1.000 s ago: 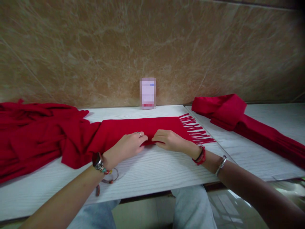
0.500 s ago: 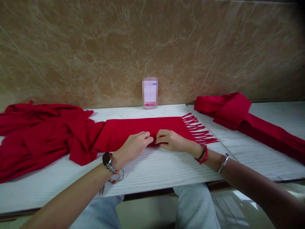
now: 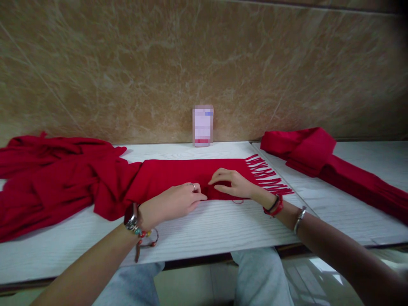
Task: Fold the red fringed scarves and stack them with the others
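A red scarf (image 3: 178,172) lies flat on the white table, its fringe (image 3: 269,176) pointing right. My left hand (image 3: 175,202), wearing a ring, is at the scarf's near edge with curled fingers pinched together on it; the fingertips are partly hidden. Over the scarf, nearer the fringe, my right hand (image 3: 234,182) has its thumb and fingers apart, holding nothing visible. A thin red thread loop (image 3: 238,201) sticks out from the near edge below the right hand. On the left the scarf runs into a rumpled heap of red cloth (image 3: 63,178).
A phone-like blurred rectangle (image 3: 202,127) leans upright against the brown marble wall (image 3: 204,63). Another folded red scarf (image 3: 299,148) stretches across the right part of the white table (image 3: 204,231). My knees show below the table's front edge.
Earlier both hands pinched the scarf's near edge close together. My right hand has since opened and lifted off, and my left has dropped slightly lower. The near edge now lies flatter.
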### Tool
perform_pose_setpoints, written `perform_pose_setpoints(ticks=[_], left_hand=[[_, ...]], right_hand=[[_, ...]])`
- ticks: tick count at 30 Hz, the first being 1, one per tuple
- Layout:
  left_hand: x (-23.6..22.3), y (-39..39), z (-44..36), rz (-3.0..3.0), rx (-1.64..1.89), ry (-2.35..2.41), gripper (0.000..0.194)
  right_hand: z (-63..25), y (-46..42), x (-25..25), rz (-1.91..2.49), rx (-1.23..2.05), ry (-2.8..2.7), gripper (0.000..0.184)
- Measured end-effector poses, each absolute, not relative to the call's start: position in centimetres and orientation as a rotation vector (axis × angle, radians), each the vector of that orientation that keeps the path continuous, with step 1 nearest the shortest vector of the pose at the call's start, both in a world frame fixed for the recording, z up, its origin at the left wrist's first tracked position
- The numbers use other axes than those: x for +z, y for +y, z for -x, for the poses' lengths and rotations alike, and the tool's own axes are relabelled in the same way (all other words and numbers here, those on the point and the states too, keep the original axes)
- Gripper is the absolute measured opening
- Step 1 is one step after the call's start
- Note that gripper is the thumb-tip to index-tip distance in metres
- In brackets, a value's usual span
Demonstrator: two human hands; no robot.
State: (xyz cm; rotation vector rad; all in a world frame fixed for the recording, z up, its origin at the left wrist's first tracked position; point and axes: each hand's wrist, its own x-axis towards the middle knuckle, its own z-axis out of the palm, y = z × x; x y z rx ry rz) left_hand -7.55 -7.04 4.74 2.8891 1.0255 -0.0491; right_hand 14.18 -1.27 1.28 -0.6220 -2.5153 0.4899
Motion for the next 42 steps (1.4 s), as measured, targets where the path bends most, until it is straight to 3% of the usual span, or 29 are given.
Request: perform_pose_setpoints(ticks=[5,13,17,25,34,42], left_hand=[[3.3,-7.7,7.4,-2.927,-0.132,1.237,0.038],[3.5,-8.3,8.0,-2.491,-0.27,1.343,0.055],[3.4,-8.7,8.0,-2.488,-0.22,1.372,0.057],[3.4,-8.9,7.9,-2.483,-0.189,1.369,0.059],[3.8,-9.2,7.9,-2.449,-0.183,1.38,0.06],[4.3,-9.1,7.6,-2.413,-0.249,1.412,0.06]], right_hand=[[-13.6,-1.4,0.5,0.789,0.269,-2.79,0.045],[-15.8,-0.8,0.8,1.135,0.179,-2.922,0.053],[-16.2,-0.3,1.5,1.23,0.158,-2.874,0.051],[-10.7,0.6,1.7,0.808,0.124,-3.017,0.046],[-15.9,6.7,0.1,1.413,-0.055,-2.776,0.049],[-14.4,1.9,-0.6,1.077,0.051,-2.858,0.05]])
